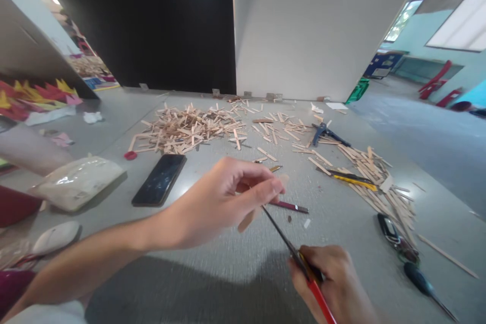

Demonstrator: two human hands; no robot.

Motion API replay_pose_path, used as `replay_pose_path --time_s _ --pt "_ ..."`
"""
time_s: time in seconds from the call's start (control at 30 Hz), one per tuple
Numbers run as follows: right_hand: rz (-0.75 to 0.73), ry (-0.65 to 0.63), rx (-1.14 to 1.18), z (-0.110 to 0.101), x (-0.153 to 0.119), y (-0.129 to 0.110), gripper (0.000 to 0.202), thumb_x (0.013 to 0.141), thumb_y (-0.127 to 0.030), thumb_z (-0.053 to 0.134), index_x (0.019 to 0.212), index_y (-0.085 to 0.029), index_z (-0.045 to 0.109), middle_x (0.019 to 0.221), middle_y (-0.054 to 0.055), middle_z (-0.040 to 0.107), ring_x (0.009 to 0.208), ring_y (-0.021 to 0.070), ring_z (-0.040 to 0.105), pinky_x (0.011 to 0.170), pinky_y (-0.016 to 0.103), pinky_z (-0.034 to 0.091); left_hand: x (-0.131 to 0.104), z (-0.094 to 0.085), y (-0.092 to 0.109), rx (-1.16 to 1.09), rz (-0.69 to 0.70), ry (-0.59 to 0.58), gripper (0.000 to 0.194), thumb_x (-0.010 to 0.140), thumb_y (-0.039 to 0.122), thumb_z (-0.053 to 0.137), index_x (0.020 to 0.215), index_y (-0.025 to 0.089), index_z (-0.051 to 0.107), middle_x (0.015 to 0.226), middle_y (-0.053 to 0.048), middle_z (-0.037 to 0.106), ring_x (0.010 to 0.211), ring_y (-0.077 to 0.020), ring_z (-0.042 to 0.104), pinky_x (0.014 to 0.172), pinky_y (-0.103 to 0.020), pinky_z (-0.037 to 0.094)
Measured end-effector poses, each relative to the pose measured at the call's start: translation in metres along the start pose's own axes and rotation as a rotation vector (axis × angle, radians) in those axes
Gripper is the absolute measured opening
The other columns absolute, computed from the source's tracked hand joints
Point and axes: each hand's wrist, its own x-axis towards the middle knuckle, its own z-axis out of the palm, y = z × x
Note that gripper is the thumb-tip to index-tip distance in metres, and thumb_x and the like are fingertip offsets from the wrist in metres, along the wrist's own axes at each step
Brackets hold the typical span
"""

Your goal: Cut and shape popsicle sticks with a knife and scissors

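My left hand (224,202) is closed in a pinch on a short flat wooden craft stick (246,220), whose ends show past the fingers. In my right hand (334,273) is a slim, dark-bladed tool with a red handle (321,299); a bit of yellow and black shows at the grip, and its exact kind is unclear. The tool's tip reaches the wooden piece just beneath my left fingertips. Whether it touches the wood is hard to make out. Behind my left fingers a dark red, pen-like stick (290,206) lies on the grey table (212,273).
A heap of craft sticks (190,126) covers the back; more sticks (368,167) lie right, with a yellow cutter (355,181) and dark-blue pliers (326,134). A phone (159,179), plastic packet (79,182) and mouse (56,237) sit left. Keys (397,235) and a screwdriver (419,278) lie right.
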Motion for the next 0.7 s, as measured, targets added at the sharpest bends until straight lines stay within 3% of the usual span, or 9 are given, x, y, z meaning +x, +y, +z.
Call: replay_pose_path --time_s 0.17,0.33,0.53,0.7 --pt "0.141 -0.117 0.217 0.005 -0.002 -0.004 0.045 0.104 -0.023 0.051 0.069 -0.028 0.023 0.057 -0.009 0.024 0.048 0.0097 0.02 0.043 0.026 0.02 0.009 0.001 -0.006 -0.118 0.032 -0.039 0.037 0.11 0.037 0.063 0.083 0.016 0.076 0.075 0.0 0.068 0.062 -0.009 0.054 0.059 -0.02 0.041" --pt "0.222 -0.193 0.446 0.011 -0.006 0.001 0.054 0.105 -0.04 0.05 0.062 -0.028 0.019 0.056 -0.01 0.013 0.046 0.0093 0.013 0.041 0.028 0.012 0.012 -0.002 -0.01 -0.287 0.061 -0.101 0.036 0.11 0.035 0.066 0.081 0.017 0.075 0.082 -0.001 0.071 0.066 -0.009 0.05 0.062 -0.021 0.042" --pt "0.339 -0.289 0.543 0.0 -0.004 -0.011 0.075 0.111 -0.071 0.038 0.051 -0.025 0.032 0.044 -0.005 0.034 0.047 0.0124 0.025 0.051 0.034 0.02 0.018 0.0 -0.012 -0.392 0.048 -0.068 0.037 0.101 0.042 0.08 0.076 0.016 0.075 0.076 -0.003 0.071 0.067 -0.0109 0.049 0.062 -0.023 0.038" --pt "0.372 -0.288 0.669 -0.006 -0.006 -0.015 0.08 0.104 -0.089 0.032 0.055 -0.026 0.037 0.046 -0.005 0.037 0.044 0.012 0.032 0.049 0.032 0.021 0.023 0.0 -0.013 -0.381 0.088 -0.061 0.041 0.1 0.046 0.082 0.075 0.015 0.073 0.074 -0.002 0.069 0.065 -0.0101 0.047 0.059 -0.022 0.037"
